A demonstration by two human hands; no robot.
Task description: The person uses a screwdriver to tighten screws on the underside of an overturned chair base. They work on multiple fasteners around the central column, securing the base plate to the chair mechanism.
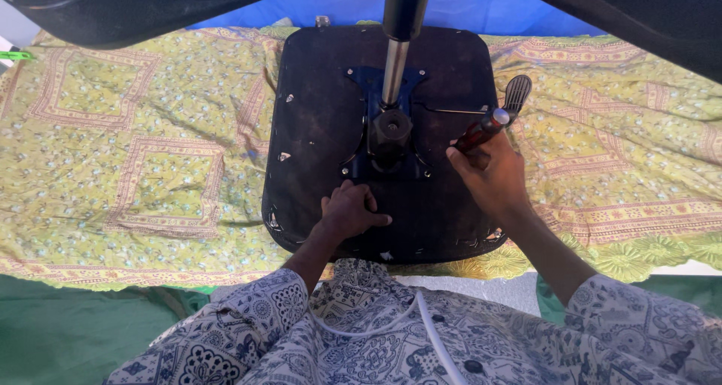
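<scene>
The upturned chair seat (316,129) lies bottom-up on the yellow patterned cloth (135,144), dead centre before me. Its blue metal mechanism plate (372,80) sits in the middle, and the gas cylinder (392,69) rises from it toward twelve o'clock, so the column looks already seated. My left hand (347,210) rests at six o'clock of the plate, fingers curled loosely on the seat, pinning it and clutching nothing. My right hand (490,176), at three o'clock, is clamped around a red-handled screwdriver (481,129), its tip hidden. Beyond it, the black lever paddle (517,93) juts out at two o'clock. I judge the fastening around the plate remains; I can't make out which screws are in
</scene>
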